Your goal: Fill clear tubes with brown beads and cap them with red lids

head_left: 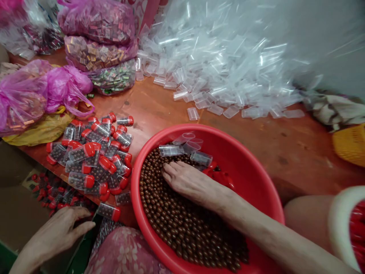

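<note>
A large red basin (pixel 256 179) holds many small brown balls (pixel 182 228), with a few clear empty tubes (pixel 171 150) and red caps (pixel 221 178) at its far side. My right hand (pixel 182 179) reaches into the basin, fingertips down among the brown balls; what its fingers hold, if anything, is hidden. At the lower left, my left hand (pixel 65 224) is empty with fingers apart, above the edge of a box and beside the table edge. A pile of filled clear tubes with red caps (pixel 97 160) lies between the basin and the left edge.
Clear empty tubes (pixel 211 76) are heaped at the back. Pink bags (pixel 97 23) of small pieces stand at the back left. A cardboard box (pixel 17 201) with more filled tubes sits below. A white-rimmed container (pixel 339 217) of red pieces and a yellow basket (pixel 350 144) are at right.
</note>
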The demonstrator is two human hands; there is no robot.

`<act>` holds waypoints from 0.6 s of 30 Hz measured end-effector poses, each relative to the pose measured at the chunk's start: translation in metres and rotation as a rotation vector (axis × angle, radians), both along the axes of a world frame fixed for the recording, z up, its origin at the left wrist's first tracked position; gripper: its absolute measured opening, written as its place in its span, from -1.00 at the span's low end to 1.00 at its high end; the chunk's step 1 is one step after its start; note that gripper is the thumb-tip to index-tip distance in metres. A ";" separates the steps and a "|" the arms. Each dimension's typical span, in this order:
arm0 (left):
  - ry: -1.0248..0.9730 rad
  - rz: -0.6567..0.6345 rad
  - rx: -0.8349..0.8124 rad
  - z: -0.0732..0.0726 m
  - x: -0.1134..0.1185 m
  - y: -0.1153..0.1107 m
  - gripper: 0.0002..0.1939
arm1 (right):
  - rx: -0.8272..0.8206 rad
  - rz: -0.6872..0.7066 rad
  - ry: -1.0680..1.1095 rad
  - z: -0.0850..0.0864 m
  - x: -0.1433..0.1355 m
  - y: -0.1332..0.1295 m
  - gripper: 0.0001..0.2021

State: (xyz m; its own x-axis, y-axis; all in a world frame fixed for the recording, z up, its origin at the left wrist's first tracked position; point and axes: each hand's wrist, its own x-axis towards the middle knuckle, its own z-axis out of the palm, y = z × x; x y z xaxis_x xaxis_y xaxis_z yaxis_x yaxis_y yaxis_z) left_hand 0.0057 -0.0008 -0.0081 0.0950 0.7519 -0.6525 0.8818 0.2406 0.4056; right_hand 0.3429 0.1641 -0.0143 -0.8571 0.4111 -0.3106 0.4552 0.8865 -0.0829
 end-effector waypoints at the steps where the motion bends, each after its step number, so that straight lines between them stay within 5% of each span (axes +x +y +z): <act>1: -0.043 -0.024 0.020 0.008 0.006 0.003 -0.58 | -0.028 0.006 0.014 -0.001 -0.001 -0.002 -0.74; 9: -0.740 -0.163 0.295 0.062 0.063 0.050 -0.72 | -0.263 -0.045 0.176 -0.004 0.008 -0.014 -0.56; 15: -0.667 0.045 0.386 0.053 0.120 0.075 -0.55 | -0.775 -0.248 0.542 0.012 0.013 -0.011 -0.67; 18: -0.657 0.106 0.315 0.043 0.140 0.081 -0.35 | -0.836 -0.305 0.638 0.024 0.018 -0.010 -0.61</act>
